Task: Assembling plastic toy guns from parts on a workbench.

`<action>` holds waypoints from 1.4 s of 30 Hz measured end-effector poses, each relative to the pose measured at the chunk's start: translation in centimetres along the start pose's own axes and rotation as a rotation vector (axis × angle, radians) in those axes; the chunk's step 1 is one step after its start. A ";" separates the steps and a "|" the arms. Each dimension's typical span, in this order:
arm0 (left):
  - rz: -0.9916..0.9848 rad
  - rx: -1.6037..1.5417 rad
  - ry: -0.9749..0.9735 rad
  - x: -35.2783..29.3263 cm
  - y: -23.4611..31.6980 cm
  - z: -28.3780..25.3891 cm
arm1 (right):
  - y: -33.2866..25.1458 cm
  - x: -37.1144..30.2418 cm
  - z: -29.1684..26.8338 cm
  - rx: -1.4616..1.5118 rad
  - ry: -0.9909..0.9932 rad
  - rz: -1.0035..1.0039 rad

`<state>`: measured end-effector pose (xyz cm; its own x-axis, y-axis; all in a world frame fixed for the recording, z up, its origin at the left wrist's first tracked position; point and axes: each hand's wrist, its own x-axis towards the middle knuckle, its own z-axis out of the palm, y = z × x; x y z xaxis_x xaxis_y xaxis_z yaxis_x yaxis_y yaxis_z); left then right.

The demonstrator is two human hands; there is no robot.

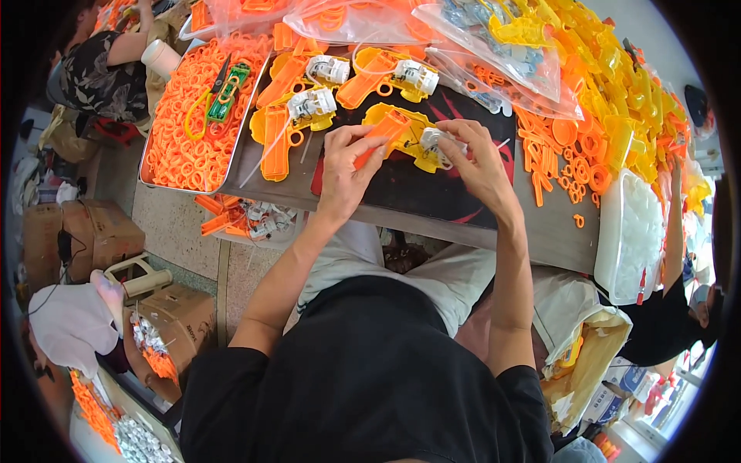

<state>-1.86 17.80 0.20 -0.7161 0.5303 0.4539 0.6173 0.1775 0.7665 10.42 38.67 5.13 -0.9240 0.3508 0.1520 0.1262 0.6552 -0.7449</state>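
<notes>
My left hand (344, 171) grips the orange part of a yellow toy-gun half shell (426, 163) over a black mat (370, 193). At the shell's right end, the fingers of my right hand (480, 163) close on a white mechanism (432, 140) with thin dark wires. The fingers partly hide how it sits in the shell. To the left lies another yellow-and-orange toy-gun half (275, 139) with a white unit in it and a pale strip hanging off. Two similar halves, a left one (282, 79) and a right one (367, 83), lie beyond it.
A metal tray (143, 171) of orange rings stands left, with yellow-handled scissors (191, 123) and a green object (225, 100) on top. Bags (509, 54) and yellow shells (610, 85) pile up behind. Loose orange parts (571, 166) and a white bin (631, 239) are right. Other people work at both sides.
</notes>
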 end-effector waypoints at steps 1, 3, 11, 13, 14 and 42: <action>0.008 0.045 0.026 -0.2 -0.1 0.2 | -0.3 -0.3 0.3 0.009 0.004 -0.001; 0.024 0.077 0.035 -0.2 0.2 0.6 | -0.1 -0.5 0.6 0.032 0.021 -0.013; 0.113 0.176 0.063 -0.3 0.6 1.4 | 0.3 -2.2 1.1 -0.081 0.131 -0.074; 0.141 0.244 0.037 -0.1 1.0 1.4 | 0.3 -2.5 0.9 -0.113 0.158 -0.038; 0.146 0.244 0.034 -0.1 0.9 1.3 | 0.1 -2.5 0.6 -0.072 0.130 0.005; 0.113 -0.289 -0.454 7.0 -1.1 1.9 | 2.5 -3.8 -0.8 -0.248 0.103 0.032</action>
<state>-6.94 22.85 1.64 -0.3983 0.8486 0.3483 0.5217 -0.1028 0.8469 14.55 39.51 3.27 -0.8783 0.4318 0.2053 0.2511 0.7820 -0.5705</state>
